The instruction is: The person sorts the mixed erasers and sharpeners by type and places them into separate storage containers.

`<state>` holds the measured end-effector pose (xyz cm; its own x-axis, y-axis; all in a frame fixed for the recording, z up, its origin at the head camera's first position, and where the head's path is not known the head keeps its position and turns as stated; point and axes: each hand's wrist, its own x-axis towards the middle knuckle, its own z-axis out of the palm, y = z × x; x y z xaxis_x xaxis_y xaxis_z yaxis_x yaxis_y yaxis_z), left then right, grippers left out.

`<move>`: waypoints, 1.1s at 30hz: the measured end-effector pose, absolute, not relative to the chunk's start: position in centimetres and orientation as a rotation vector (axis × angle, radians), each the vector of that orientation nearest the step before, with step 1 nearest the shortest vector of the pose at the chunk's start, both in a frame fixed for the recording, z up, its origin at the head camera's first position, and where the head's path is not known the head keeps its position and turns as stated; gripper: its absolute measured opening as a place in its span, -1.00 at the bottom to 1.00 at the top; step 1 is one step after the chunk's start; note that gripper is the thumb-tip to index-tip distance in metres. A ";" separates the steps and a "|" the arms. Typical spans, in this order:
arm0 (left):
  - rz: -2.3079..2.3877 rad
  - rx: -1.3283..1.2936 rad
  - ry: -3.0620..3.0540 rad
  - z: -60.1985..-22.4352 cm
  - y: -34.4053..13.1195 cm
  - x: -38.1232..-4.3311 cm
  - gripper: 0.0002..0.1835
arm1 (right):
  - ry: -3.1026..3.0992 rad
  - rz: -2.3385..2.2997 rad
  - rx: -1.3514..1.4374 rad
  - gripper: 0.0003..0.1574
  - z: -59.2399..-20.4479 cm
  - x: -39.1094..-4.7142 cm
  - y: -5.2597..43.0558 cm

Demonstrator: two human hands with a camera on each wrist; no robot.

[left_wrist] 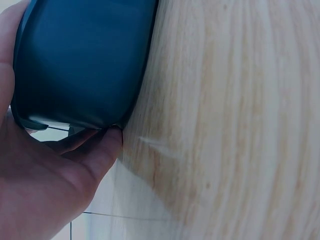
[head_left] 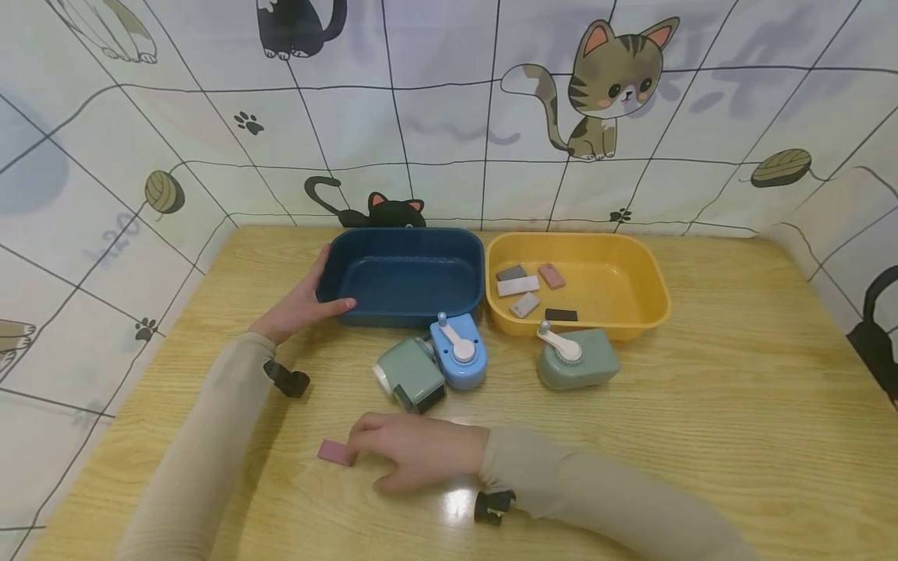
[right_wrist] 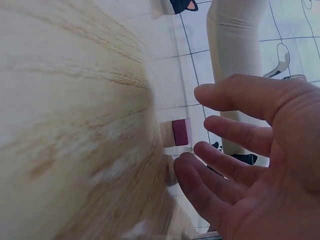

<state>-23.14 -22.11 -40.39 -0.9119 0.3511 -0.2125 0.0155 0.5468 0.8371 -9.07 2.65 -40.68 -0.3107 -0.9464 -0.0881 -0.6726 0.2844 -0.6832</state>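
Note:
My left hand [head_left: 300, 306] grips the left end of a dark blue bin [head_left: 407, 318], its thumb over the front rim. In the left wrist view, its fingers [left_wrist: 107, 150] touch the bin's outer wall. Near the front of the table, a small pink rectangular block [head_left: 334, 452] lies flat, possibly an eraser. Just right of it hovers my right hand [head_left: 421, 448], fingers bent loosely. The right wrist view shows the pink block [right_wrist: 181, 132] beyond the parted fingertips [right_wrist: 186, 162], with nothing held.
Beside the blue bin stands a yellow bin [head_left: 631, 327] with several small blocks inside. In front of the bins are a blue crank pencil sharpener [head_left: 468, 374], a green one [head_left: 589, 358] and another green one [head_left: 414, 370] on its side. A patterned cloth [head_left: 449, 125] hangs behind.

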 end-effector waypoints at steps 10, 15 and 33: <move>1.316 0.305 2.449 -41.4 -22.5 -23.5 0.18 | 2.072 -0.638 -1.529 -0.21 -40.8 -8.8 1.3; 1.321 0.320 2.448 -41.8 -22.6 -23.7 0.19 | 2.091 -0.532 -1.582 -0.19 -40.9 -8.6 0.2; 1.296 0.284 2.428 -39.1 -21.4 -22.4 0.14 | 2.168 -0.196 -1.749 -0.38 -40.4 -8.2 -2.1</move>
<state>-22.45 -21.37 -39.12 -0.9102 0.3454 -0.2284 0.0024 0.5561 0.8311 -8.24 -2.08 -40.40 -0.1786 -0.9672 -0.1806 -0.9191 0.2295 -0.3203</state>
